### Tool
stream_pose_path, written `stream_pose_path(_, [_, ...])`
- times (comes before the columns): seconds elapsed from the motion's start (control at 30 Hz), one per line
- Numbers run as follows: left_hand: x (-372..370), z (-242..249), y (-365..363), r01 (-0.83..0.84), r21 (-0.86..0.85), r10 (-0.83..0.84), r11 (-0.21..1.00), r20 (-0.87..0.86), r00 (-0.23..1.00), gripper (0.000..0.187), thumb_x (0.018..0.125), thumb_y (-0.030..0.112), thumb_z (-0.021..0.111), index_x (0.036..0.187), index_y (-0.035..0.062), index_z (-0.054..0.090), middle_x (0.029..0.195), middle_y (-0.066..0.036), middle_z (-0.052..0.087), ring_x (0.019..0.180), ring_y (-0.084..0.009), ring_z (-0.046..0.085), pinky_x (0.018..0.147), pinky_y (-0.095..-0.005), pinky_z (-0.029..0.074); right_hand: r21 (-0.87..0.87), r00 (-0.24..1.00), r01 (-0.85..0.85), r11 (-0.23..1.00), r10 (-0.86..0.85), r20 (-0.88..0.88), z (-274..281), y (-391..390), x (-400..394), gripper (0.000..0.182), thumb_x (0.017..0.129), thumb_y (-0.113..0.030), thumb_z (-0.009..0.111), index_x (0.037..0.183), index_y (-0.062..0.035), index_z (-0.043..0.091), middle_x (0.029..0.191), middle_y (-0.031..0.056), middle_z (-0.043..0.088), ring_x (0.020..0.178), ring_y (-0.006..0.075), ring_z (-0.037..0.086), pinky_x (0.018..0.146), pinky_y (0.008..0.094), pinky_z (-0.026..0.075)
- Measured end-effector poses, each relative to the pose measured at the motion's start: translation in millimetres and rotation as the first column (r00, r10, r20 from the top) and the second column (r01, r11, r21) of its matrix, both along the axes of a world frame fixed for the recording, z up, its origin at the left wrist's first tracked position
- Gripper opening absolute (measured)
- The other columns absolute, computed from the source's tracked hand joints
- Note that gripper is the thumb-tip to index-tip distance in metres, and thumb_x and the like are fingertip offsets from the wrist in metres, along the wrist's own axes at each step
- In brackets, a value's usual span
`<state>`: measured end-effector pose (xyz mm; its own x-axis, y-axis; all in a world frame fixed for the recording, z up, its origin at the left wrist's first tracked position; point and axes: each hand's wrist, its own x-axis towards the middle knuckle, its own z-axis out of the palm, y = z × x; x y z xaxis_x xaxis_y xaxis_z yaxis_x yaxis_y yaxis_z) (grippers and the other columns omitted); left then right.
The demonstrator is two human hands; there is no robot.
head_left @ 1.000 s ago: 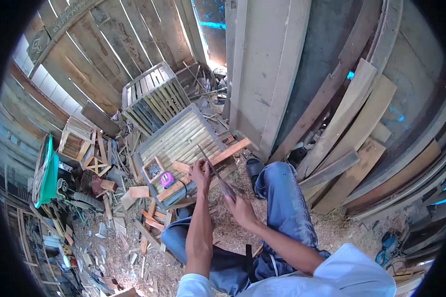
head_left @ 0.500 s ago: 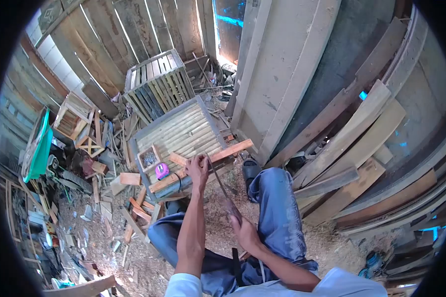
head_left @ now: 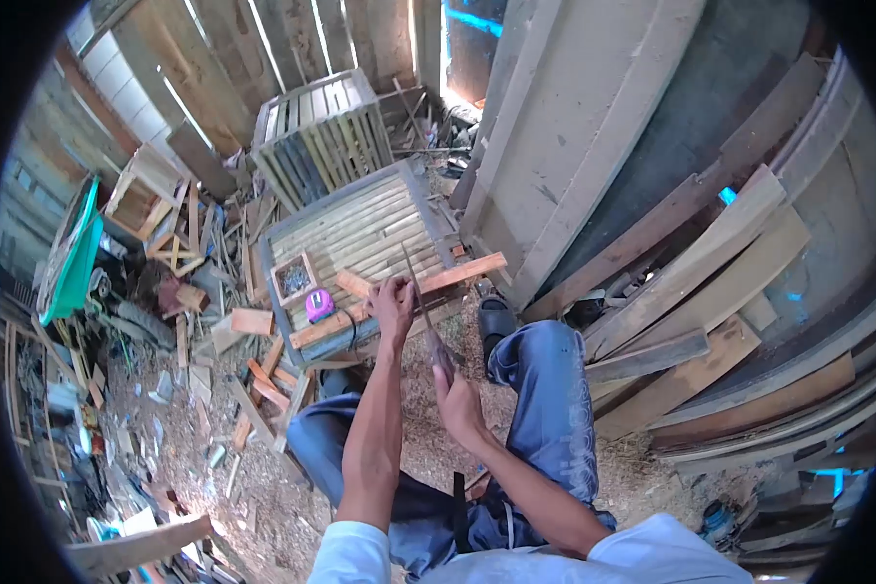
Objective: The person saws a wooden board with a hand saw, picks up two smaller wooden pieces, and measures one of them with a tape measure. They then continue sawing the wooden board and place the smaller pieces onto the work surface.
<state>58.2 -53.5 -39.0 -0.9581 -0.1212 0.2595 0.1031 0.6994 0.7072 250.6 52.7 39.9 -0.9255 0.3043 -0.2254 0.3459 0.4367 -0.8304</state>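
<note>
My right hand (head_left: pixel 460 404) is closed round the handle of a handsaw (head_left: pixel 436 346). The narrow blade points away from me and passes close by the fingers of my left hand (head_left: pixel 392 307). With fingers bent, that hand grips a short wooden piece (head_left: pixel 354 283) lying across a longer wooden strip (head_left: pixel 467 271). Both pieces rest on a low slatted table (head_left: pixel 384 212). A purple tape measure (head_left: pixel 318 305) sits left of my left hand, beside a small wooden box (head_left: pixel 309 266) of small dark bits, too small to name.
A slatted crate (head_left: pixel 336 146) stands behind the table. Wood scraps (head_left: pixel 253 321) litter the ground at left, near a green basin-like object (head_left: pixel 71 268). Long boards (head_left: pixel 691 263) lean at right. My sandalled foot (head_left: pixel 496 319) is close to the table's right side.
My right hand has pushed the saw forward and away from me, so its blade reaches farther over the table. My left hand stays on the short wooden piece. The view has shifted slightly.
</note>
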Motion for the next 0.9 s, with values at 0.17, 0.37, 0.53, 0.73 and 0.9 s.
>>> stream_pose_path(0.17, [1.1,-0.1,-3.9,-0.017,0.000,0.017,1.000,-0.010,1.000,0.024,0.085,0.037,0.067,0.097,0.0168,0.070,0.102,-0.001,0.066,0.107,-0.0261,0.050,0.100,-0.0490,0.025,-0.091,0.999,-0.035,0.995,0.034,-0.011,14.7,8.8,39.6,0.054,0.100,-0.045,0.043,0.093,0.0043,0.064,0.071,0.0277,0.062,0.076,0.0472,0.062,0.065,0.0503,0.047])
stream_pose_path(0.37, [6.3,-2.3,-0.4,-0.024,-0.007,0.023,1.000,-0.026,0.999,0.023,0.086,0.036,0.066,0.098,0.0165,0.070,0.100,-0.001,0.066,0.107,-0.0252,0.050,0.100,-0.0492,0.025,0.010,0.995,-0.053,0.999,0.053,-0.085,4.4,5.0,-30.0,0.052,0.100,-0.044,0.042,0.093,0.0026,0.065,0.065,0.0250,0.059,0.068,0.0411,0.064,0.063,0.0488,0.046])
stream_pose_path(0.53, [4.5,3.1,0.4,-0.027,0.002,0.027,1.000,-0.014,1.000,0.025,0.085,0.037,0.066,0.096,0.0154,0.070,0.098,-0.001,0.066,0.107,-0.0257,0.050,0.100,-0.0477,0.025,-0.002,0.997,-0.047,0.999,0.047,-0.067,6.7,11.6,24.9,0.051,0.100,-0.041,0.044,0.087,0.0049,0.063,0.066,0.0274,0.058,0.069,0.0458,0.062,0.061,0.0504,0.045])
stream_pose_path(0.73, [6.8,11.3,0.5,-0.007,0.031,0.008,1.000,-0.046,0.999,0.022,0.084,0.034,0.068,0.093,0.0145,0.069,0.094,-0.001,0.065,0.101,-0.0248,0.052,0.093,-0.0455,0.028,0.067,0.984,-0.029,0.997,0.041,-0.176,2.7,3.9,-35.2,0.054,0.100,-0.040,0.044,0.084,0.0080,0.063,0.066,0.0280,0.059,0.068,0.0471,0.061,0.061,0.0506,0.045])
stream_pose_path(0.9, [-3.2,9.8,-1.3,-0.003,0.054,0.007,0.999,-0.069,0.998,0.022,0.084,0.035,0.068,0.094,0.0143,0.069,0.096,-0.002,0.066,0.103,-0.0251,0.051,0.095,-0.0456,0.027,-0.011,0.991,-0.020,1.000,0.019,-0.134,32.9,6.2,21.3,0.053,0.100,-0.040,0.043,0.089,0.0070,0.065,0.070,0.0296,0.060,0.074,0.0480,0.061,0.065,0.0523,0.046])
